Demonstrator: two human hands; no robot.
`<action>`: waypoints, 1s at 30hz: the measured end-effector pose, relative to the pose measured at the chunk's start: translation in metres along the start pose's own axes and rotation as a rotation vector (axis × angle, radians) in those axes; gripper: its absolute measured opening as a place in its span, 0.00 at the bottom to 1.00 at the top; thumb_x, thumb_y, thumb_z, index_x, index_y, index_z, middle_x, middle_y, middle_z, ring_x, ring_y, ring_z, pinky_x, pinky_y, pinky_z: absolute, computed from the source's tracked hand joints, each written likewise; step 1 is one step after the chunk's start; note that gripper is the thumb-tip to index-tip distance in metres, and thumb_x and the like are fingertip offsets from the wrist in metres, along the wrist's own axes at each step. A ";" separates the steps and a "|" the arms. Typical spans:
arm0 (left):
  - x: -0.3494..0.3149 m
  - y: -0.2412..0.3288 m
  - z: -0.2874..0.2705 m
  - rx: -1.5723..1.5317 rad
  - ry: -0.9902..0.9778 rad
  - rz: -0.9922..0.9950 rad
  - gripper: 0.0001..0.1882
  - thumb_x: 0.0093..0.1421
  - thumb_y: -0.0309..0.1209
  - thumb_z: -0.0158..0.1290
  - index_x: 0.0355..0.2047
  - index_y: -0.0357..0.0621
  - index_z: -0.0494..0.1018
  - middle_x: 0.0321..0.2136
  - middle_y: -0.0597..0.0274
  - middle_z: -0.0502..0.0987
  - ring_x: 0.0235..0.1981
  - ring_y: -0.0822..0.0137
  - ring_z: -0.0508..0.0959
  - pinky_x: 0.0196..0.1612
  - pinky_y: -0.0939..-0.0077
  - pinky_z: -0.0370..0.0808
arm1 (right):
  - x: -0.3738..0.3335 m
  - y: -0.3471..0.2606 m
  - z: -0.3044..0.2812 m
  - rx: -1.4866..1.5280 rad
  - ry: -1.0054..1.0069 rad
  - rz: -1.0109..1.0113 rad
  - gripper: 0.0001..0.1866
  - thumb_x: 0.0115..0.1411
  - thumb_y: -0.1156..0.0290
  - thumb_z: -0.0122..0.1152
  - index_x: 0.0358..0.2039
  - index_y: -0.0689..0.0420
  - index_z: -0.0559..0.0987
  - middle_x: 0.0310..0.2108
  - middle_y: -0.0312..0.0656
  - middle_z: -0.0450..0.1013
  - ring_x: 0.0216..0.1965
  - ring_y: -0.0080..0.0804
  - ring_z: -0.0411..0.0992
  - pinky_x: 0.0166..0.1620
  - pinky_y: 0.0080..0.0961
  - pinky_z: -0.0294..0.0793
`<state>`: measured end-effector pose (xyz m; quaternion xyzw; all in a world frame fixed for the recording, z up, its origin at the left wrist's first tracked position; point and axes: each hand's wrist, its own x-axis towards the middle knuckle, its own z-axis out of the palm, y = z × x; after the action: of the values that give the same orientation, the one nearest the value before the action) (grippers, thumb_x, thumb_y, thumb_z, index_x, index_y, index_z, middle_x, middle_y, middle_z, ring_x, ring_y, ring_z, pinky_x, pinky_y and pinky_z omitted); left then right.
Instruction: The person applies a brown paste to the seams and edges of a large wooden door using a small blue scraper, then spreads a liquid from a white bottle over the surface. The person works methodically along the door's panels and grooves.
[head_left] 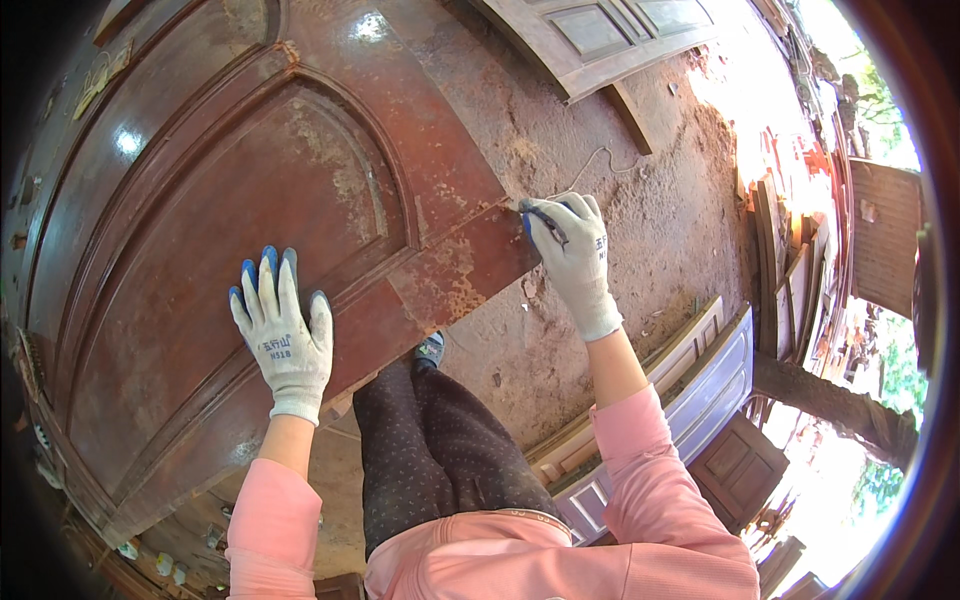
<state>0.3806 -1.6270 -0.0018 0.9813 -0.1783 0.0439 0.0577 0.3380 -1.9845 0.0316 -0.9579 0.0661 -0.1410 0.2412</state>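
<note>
A large reddish-brown wooden door (250, 200) with arched raised panels lies flat before me, its finish worn and blotched along the right end. On its near part rests my left hand (283, 345), open and flat, in a white work glove with blue fingertips. At the door's right end, close to the corner, my right hand (580, 262) is closed in a matching glove. A small dark slim thing shows between its fingers, too little of it to name. Whether that thing touches the door's edge, I cannot tell.
Another panelled door (600, 40) lies at the far right. A thin pale cord (590, 165) runs over the dusty ground. Boards and a bluish door (715, 380) lean at the right, near a brown panel (738, 470). My shoe (430, 348) is beneath the door's near edge.
</note>
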 end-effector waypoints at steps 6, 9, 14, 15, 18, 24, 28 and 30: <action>-0.001 -0.001 0.001 0.014 0.002 0.003 0.32 0.70 0.43 0.50 0.71 0.44 0.64 0.73 0.54 0.62 0.75 0.43 0.57 0.76 0.38 0.49 | -0.001 -0.002 -0.002 0.001 -0.015 0.021 0.11 0.61 0.75 0.68 0.44 0.57 0.88 0.34 0.41 0.78 0.38 0.41 0.72 0.45 0.37 0.73; -0.001 -0.001 0.001 0.005 -0.003 0.002 0.32 0.70 0.43 0.50 0.72 0.45 0.63 0.73 0.54 0.62 0.75 0.44 0.57 0.76 0.38 0.48 | 0.002 -0.012 0.004 0.053 0.005 0.053 0.10 0.61 0.75 0.68 0.43 0.57 0.88 0.34 0.41 0.77 0.38 0.42 0.72 0.45 0.38 0.73; -0.001 0.000 0.000 -0.009 -0.006 -0.002 0.32 0.71 0.41 0.49 0.73 0.47 0.61 0.74 0.54 0.61 0.75 0.45 0.56 0.77 0.40 0.47 | -0.012 -0.021 0.016 -0.016 -0.019 -0.048 0.08 0.60 0.73 0.67 0.41 0.54 0.87 0.31 0.40 0.73 0.38 0.42 0.70 0.45 0.38 0.71; -0.001 0.000 0.000 -0.008 -0.007 -0.003 0.32 0.71 0.42 0.49 0.73 0.46 0.62 0.74 0.54 0.61 0.75 0.44 0.57 0.77 0.39 0.47 | -0.011 -0.025 0.013 0.001 -0.024 -0.012 0.08 0.60 0.73 0.67 0.41 0.54 0.87 0.31 0.40 0.73 0.37 0.42 0.70 0.45 0.38 0.71; -0.001 0.002 -0.002 -0.008 -0.010 -0.006 0.32 0.70 0.43 0.50 0.71 0.45 0.64 0.73 0.53 0.62 0.75 0.44 0.58 0.76 0.38 0.49 | -0.015 -0.026 0.015 -0.027 0.038 0.047 0.08 0.60 0.73 0.67 0.41 0.55 0.87 0.32 0.40 0.73 0.37 0.42 0.70 0.45 0.38 0.71; -0.001 0.000 0.000 -0.011 -0.005 -0.011 0.32 0.70 0.43 0.50 0.71 0.45 0.64 0.73 0.54 0.62 0.75 0.44 0.58 0.76 0.38 0.48 | -0.026 -0.030 0.012 -0.004 0.069 0.117 0.09 0.60 0.73 0.67 0.42 0.54 0.87 0.32 0.39 0.74 0.38 0.42 0.70 0.46 0.38 0.71; -0.001 0.000 0.000 -0.007 -0.002 -0.008 0.32 0.70 0.43 0.50 0.72 0.46 0.64 0.73 0.54 0.61 0.75 0.44 0.58 0.77 0.38 0.48 | -0.038 -0.026 0.022 -0.112 0.049 0.037 0.11 0.60 0.74 0.67 0.44 0.54 0.87 0.32 0.39 0.74 0.39 0.41 0.70 0.46 0.37 0.70; -0.002 0.000 0.001 -0.010 -0.001 -0.008 0.32 0.70 0.43 0.50 0.72 0.46 0.64 0.73 0.55 0.61 0.75 0.45 0.58 0.77 0.38 0.48 | -0.042 -0.027 0.018 -0.097 0.027 0.059 0.11 0.60 0.73 0.68 0.44 0.53 0.87 0.33 0.38 0.74 0.39 0.41 0.70 0.46 0.38 0.70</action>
<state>0.3791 -1.6268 -0.0031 0.9817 -0.1745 0.0425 0.0626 0.3053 -1.9446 0.0195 -0.9641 0.1043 -0.1433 0.1977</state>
